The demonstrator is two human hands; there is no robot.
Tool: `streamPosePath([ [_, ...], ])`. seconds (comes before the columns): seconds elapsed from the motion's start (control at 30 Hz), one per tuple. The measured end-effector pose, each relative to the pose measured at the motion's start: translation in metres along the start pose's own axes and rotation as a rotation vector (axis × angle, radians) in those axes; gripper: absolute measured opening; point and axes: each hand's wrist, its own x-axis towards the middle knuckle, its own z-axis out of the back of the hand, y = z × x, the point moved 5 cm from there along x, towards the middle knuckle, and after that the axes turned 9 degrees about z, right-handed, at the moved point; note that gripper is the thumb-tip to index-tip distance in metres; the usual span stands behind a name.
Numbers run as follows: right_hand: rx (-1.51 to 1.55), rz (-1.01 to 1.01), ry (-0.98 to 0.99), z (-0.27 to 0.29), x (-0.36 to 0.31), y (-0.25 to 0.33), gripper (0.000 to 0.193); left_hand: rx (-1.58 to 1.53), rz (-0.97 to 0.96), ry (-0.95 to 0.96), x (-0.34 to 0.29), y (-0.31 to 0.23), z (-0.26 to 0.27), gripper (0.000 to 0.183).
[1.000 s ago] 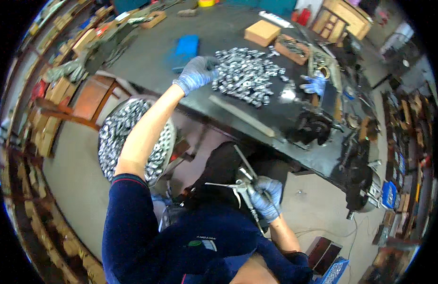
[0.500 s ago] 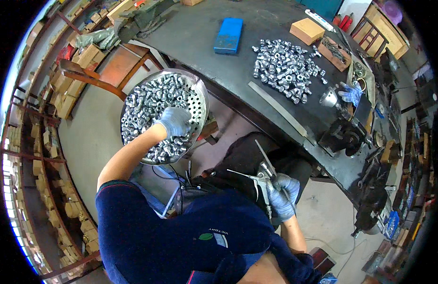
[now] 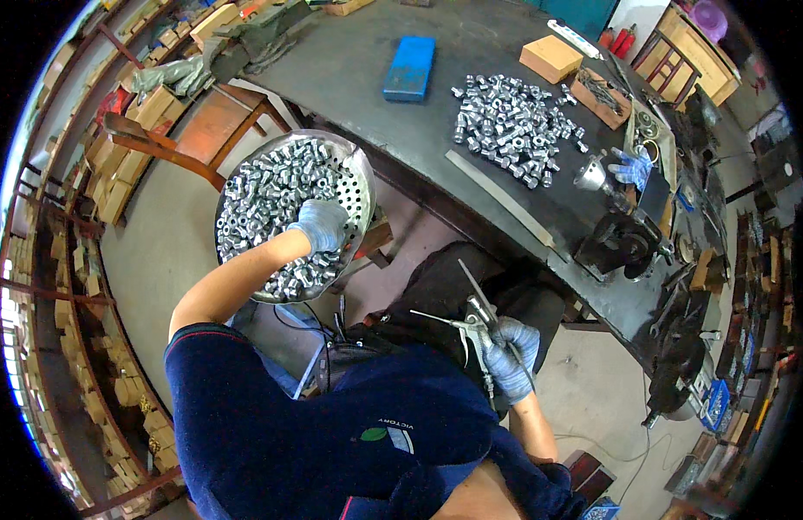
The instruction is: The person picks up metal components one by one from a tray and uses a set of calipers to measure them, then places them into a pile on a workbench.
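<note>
A round metal basin (image 3: 364, 178) with a perforated inner side holds a heap of small shiny metal fittings (image 3: 276, 186). My left hand (image 3: 321, 227), in a light blue-grey glove, rests in the heap with curled fingers; their tips and anything between them are hidden. Over my lap, my gloved right hand (image 3: 512, 357) is closed around an air blow gun (image 3: 473, 334) with a thin nozzle pointing left. A slim file-like metal tool (image 3: 478, 288) sticks up from the same grip. Beside it is a small cylindrical metal piece (image 3: 481, 310), partly covered.
Across the dark workbench (image 3: 349, 78) lie a second pile of fittings (image 3: 514, 130), a blue box (image 3: 410, 68), a flat metal bar (image 3: 499, 198) and a wooden block (image 3: 551, 57). A machine (image 3: 623, 243) stands at its right. A wooden chair (image 3: 202, 130) is behind the basin.
The whole view has shifted slightly. My left hand stays in the heap, turned a little with its fingers drawn in. My right hand keeps hold of the air blow gun and the file-like tool.
</note>
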Motion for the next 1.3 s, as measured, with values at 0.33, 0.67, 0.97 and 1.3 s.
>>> streamPosePath([
  [0.33,-0.034,0.017,0.016,0.001,0.001,-0.001,0.037,-1.447,-0.141,0.138,-0.028,-0.005,0.042,0.039],
  [0.67,-0.040,0.112,0.087,-0.007,0.017,0.003,0.036,-1.736,-0.493,0.388,-0.075,-0.129,0.034,0.038],
  [0.97,-0.175,0.075,0.234,-0.015,0.019,0.002,0.036,-1.612,-0.410,0.607,-0.072,-0.126,0.058,0.032],
  [1.3,-0.147,0.081,0.132,-0.013,0.016,-0.008,0.034,-1.529,-0.565,0.387,-0.073,-0.135,0.085,0.032],
])
